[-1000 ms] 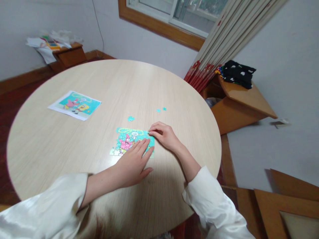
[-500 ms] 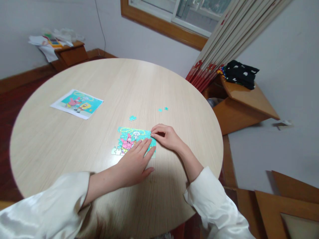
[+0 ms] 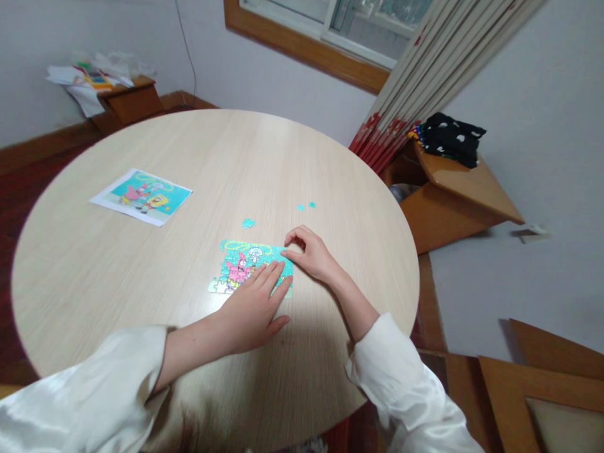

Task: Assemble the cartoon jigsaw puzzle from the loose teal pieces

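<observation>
A partly built cartoon jigsaw puzzle [image 3: 240, 264] lies on the round wooden table [image 3: 141, 270]. My left hand [image 3: 252, 308] rests flat on the puzzle's lower right part, fingers stretched out. My right hand [image 3: 311, 251] touches the puzzle's right edge, thumb on the corner, fingers curled and slightly raised. Whether a piece is under the fingers is hidden. One loose teal piece [image 3: 248, 223] lies just above the puzzle. Two more small teal pieces [image 3: 306, 206] lie farther right.
A printed reference picture [image 3: 141, 197] lies at the table's left. A small wooden stand with papers [image 3: 120, 94] is at the back left. A wooden cabinet [image 3: 453, 195] with black cloth [image 3: 450, 138] stands right, beside a curtain [image 3: 425, 82].
My right hand's fingers have lifted and curled a little at the puzzle's right edge. My left hand stays flat in place. The view shifted slightly.
</observation>
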`<state>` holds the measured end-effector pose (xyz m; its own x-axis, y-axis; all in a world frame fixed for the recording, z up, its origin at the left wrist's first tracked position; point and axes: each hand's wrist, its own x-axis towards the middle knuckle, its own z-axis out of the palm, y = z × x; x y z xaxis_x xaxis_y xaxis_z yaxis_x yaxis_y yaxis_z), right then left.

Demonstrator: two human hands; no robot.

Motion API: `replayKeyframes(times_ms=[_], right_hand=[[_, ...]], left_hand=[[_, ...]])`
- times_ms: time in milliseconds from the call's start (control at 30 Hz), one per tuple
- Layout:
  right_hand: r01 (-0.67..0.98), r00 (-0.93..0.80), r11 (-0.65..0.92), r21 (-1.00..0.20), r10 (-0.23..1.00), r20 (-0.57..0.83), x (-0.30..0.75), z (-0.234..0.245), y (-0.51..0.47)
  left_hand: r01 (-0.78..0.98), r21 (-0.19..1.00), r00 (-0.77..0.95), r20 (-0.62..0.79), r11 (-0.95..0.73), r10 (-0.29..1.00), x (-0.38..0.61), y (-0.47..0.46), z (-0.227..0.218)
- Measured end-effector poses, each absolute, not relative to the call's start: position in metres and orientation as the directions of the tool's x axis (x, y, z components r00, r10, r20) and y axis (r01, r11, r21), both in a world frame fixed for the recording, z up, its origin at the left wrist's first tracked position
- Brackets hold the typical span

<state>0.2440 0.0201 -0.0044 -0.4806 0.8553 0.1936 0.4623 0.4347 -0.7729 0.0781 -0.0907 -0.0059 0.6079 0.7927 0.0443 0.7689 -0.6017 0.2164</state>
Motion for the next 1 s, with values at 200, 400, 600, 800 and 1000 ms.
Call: replayKeyframes(times_ms=[200, 400, 600, 800, 1000], right_hand=[[0.449, -0.459, 0.394, -0.802, 0.872, 0.172, 0.2444, -0.0069, 0.022], [0.417, -0.397, 0.315, -0.852, 0.907, 0.141, 0.2469, -0.0121, 0.0275], [0.412, -0.425, 0.325, -0.851, 0.895, 0.136, 0.246, -0.0076, 0.0247], [0.418, -0.463, 0.356, -0.836, 0.875, 0.14, 0.2459, -0.0055, 0.0238], [0.453, -0.464, 0.356, -0.817, 0.877, 0.125, 0.2461, -0.0044, 0.0244]], left_hand=[[0.769, 0.205, 0.615, 0.023, -0.606, 0.788, 0.0785, -0.0903, -0.0021], [0.767, 0.227, 0.61, 0.031, -0.6, 0.792, 0.0778, -0.0908, -0.0031], [0.77, 0.201, 0.615, 0.019, -0.605, 0.788, 0.0779, -0.0904, -0.0016], [0.774, 0.185, 0.612, 0.032, -0.606, 0.79, 0.0782, -0.0909, -0.0047], [0.77, 0.212, 0.607, 0.048, -0.601, 0.794, 0.0777, -0.0913, -0.008]])
